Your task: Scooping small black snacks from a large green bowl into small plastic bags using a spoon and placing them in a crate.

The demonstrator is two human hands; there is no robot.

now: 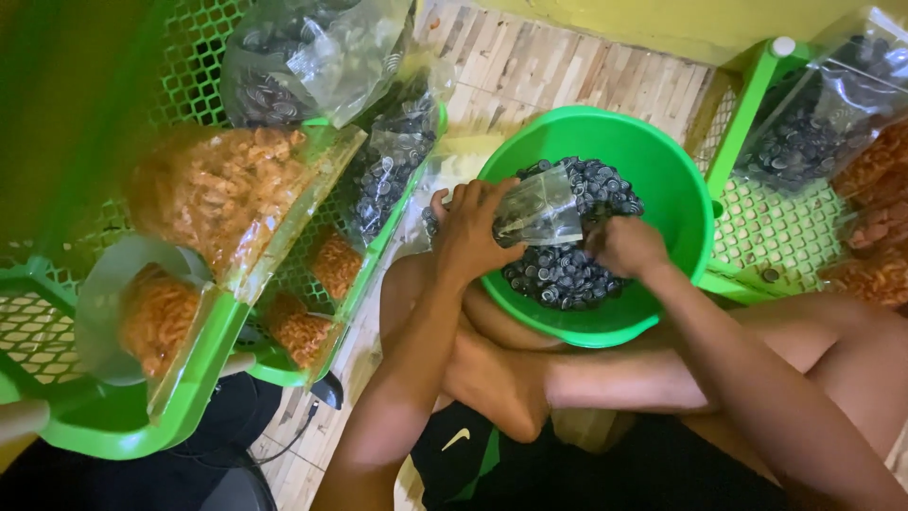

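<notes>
A round green basin (pixel 681 189) rests on my lap, filled with small dark round pieces (pixel 567 270). My left hand (pixel 468 227) grips a small clear plastic bag (pixel 544 208) at the basin's near-left rim, holding it over the dark pieces. On the right of the bag, my right hand (pixel 624 246) is down among the pieces with its fingers curled closed. Whether it has pieces inside it is hidden.
A green mesh rack (pixel 203 341) at the left holds clear bags of orange snacks (pixel 222 185) and bags of dark pieces (pixel 383 170). Another green rack (pixel 771 227) at the right holds more such bags (pixel 813 132). Wooden slat flooring (pixel 558 71) lies behind the basin.
</notes>
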